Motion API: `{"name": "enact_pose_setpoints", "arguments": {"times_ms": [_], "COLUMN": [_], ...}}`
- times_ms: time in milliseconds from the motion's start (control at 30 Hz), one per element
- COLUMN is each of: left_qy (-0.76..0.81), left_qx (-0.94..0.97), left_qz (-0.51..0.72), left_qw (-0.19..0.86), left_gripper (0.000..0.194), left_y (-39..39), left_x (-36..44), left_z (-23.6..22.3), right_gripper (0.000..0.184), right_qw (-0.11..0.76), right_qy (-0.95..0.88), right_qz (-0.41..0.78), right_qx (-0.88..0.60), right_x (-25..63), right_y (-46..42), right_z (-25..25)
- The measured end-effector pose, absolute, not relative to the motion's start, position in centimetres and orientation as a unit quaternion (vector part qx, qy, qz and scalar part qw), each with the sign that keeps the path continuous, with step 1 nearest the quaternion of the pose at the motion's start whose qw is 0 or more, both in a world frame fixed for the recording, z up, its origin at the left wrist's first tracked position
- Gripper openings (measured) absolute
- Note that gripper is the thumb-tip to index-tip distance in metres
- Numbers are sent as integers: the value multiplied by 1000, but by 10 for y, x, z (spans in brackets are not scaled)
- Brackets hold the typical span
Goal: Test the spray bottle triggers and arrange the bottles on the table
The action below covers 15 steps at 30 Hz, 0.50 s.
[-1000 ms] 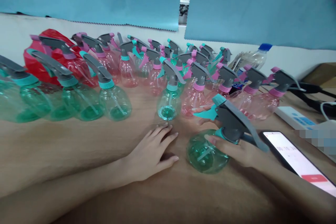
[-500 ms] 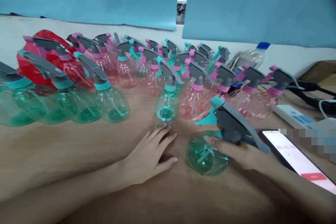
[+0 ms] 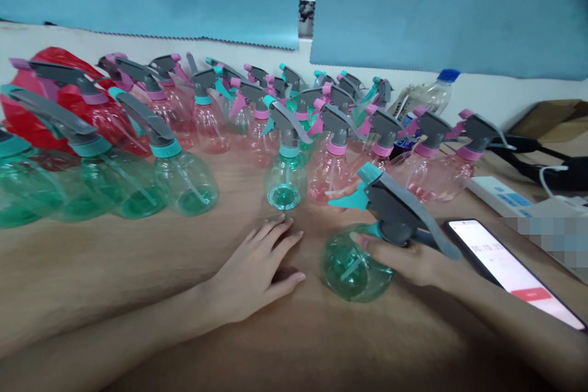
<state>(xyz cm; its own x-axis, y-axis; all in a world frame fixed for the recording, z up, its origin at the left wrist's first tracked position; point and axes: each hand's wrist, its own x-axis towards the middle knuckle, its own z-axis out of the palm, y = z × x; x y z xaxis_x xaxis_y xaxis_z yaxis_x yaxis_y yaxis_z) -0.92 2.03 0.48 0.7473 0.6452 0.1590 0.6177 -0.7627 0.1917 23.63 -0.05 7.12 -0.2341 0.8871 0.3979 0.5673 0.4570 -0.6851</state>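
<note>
My right hand (image 3: 399, 257) is closed around a green spray bottle (image 3: 351, 275) with a grey head and turquoise trigger. The bottle is tilted, its head leaning to the right. Part of my right hand is hidden behind the bottle. My left hand (image 3: 261, 263) lies flat on the wooden table (image 3: 220, 355) with its fingers stretched out and nothing in it. Just beyond its fingertips stands another green spray bottle (image 3: 285, 177), upright. A pink spray bottle (image 3: 328, 171) stands right of that one.
Several green bottles (image 3: 186, 180) stand on the left, with a red plastic bag (image 3: 27, 110) behind them. More pink and green spray bottles fill the back. On the right are a lit phone (image 3: 496, 263), a white power strip (image 3: 500, 196) and a blue-capped bottle (image 3: 434, 95).
The whole view has shifted slightly, so things appear a little further left. My right hand still grips the green spray bottle, and my left hand stays flat on the table.
</note>
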Motion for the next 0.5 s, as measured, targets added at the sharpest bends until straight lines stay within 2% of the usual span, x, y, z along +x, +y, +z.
{"name": "enact_pose_setpoints", "arguments": {"times_ms": [167,400,500], "left_qy": [335,337,339], "left_qx": [932,934,934], "left_qz": [119,107,102], "left_qw": [67,53,51], "left_gripper": [56,55,56], "left_y": [20,20,20], "left_x": [-9,-10,-9], "left_z": [4,4,5], "right_gripper": [16,30,29], "right_qw": [393,408,412], "right_qy": [-765,-760,-753], "right_qz": [247,285,308], "right_qx": [-446,-417,-411], "right_x": [233,227,228], "right_y": [3,4,3], "right_z": [69,76,74]}}
